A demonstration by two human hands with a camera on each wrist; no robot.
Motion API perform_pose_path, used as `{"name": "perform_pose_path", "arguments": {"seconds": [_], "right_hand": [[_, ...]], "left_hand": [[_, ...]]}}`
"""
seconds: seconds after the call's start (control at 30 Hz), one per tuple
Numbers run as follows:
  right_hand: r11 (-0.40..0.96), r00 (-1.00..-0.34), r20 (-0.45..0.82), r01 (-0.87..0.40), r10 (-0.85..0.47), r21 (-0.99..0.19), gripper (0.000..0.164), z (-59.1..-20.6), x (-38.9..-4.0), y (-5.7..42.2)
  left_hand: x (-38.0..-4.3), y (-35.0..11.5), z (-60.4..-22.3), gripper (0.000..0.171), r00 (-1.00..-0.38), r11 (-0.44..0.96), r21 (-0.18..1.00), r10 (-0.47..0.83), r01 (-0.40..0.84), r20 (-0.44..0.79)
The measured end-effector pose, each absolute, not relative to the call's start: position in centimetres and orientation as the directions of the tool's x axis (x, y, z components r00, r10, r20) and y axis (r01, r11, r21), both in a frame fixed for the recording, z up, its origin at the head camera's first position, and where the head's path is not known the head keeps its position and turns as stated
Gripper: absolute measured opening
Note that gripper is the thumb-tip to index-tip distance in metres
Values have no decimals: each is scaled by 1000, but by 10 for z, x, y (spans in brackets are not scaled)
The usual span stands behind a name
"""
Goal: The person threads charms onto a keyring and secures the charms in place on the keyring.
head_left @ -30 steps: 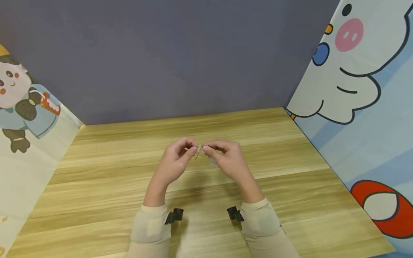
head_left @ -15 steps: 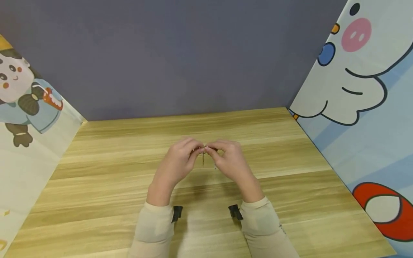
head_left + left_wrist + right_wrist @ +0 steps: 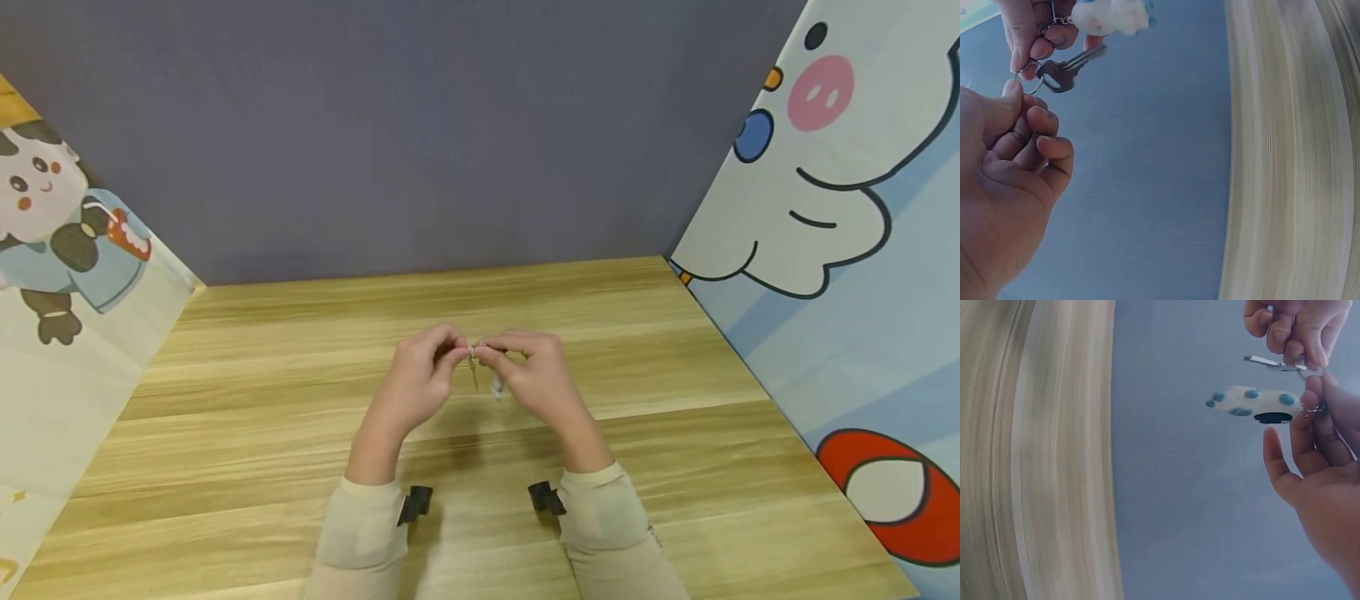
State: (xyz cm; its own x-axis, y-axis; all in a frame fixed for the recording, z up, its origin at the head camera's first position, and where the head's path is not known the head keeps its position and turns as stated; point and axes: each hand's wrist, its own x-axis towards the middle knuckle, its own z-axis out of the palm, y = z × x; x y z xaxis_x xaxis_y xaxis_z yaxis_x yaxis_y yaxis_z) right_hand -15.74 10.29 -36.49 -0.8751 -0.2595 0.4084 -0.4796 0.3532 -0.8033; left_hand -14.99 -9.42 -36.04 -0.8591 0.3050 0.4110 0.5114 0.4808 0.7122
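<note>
In the head view my left hand [image 3: 420, 371] and right hand [image 3: 536, 375] meet fingertip to fingertip above the table. My left thumb and forefinger pinch a thin metal key ring [image 3: 1037, 86], seen in the left wrist view. A metal key [image 3: 1063, 74] hangs on this ring between the hands. My right hand pinches the keychain close to the ring, its fingertips hiding part of it. From its short chain [image 3: 1315, 410] a white figure charm [image 3: 1232, 400] with teal spots and a dark patch dangles beside the right fingers.
The hands are over a wood-grain table [image 3: 247, 417]. A grey-blue panel [image 3: 420, 150] stands at the back, with cartoon-printed panels at the left [image 3: 82, 383] and right [image 3: 862, 358]. A black mount [image 3: 546, 498] sits at each sleeve cuff.
My left hand has shifted right, closer to the right hand. The key hangs lower between the fingertips, and the charm swings in and out of sight below the right hand.
</note>
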Motion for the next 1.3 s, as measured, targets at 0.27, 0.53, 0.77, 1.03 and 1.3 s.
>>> {"name": "perform_pose_path", "arguments": {"seconds": [0.27,0.53,0.77,1.03,1.3], "right_hand": [[171,-916,342,-379,-212,-910,15,-366,-156,105],[88,-902,364,-392,-230,-916,14,-366,-153,106],[315,-856,474,-516,-206,-797,14,-366,-152,105],[500,-726,614,-674,-310,-544,14,-363,-151,103],[455,-801,504,-599,-324,-659,18,-359,-151,102]], "left_hand": [[-148,-95,-360,9,-922,177,920,240,349,304],[-147,-93,-363,8,-922,17,951,252,310,296],[-147,-95,-363,11,-884,351,814,250,463,395],[-147,-94,-357,8,-731,530,520,346,670,589],[-148,-92,-357,6,-786,470,636,277,612,552]]}}
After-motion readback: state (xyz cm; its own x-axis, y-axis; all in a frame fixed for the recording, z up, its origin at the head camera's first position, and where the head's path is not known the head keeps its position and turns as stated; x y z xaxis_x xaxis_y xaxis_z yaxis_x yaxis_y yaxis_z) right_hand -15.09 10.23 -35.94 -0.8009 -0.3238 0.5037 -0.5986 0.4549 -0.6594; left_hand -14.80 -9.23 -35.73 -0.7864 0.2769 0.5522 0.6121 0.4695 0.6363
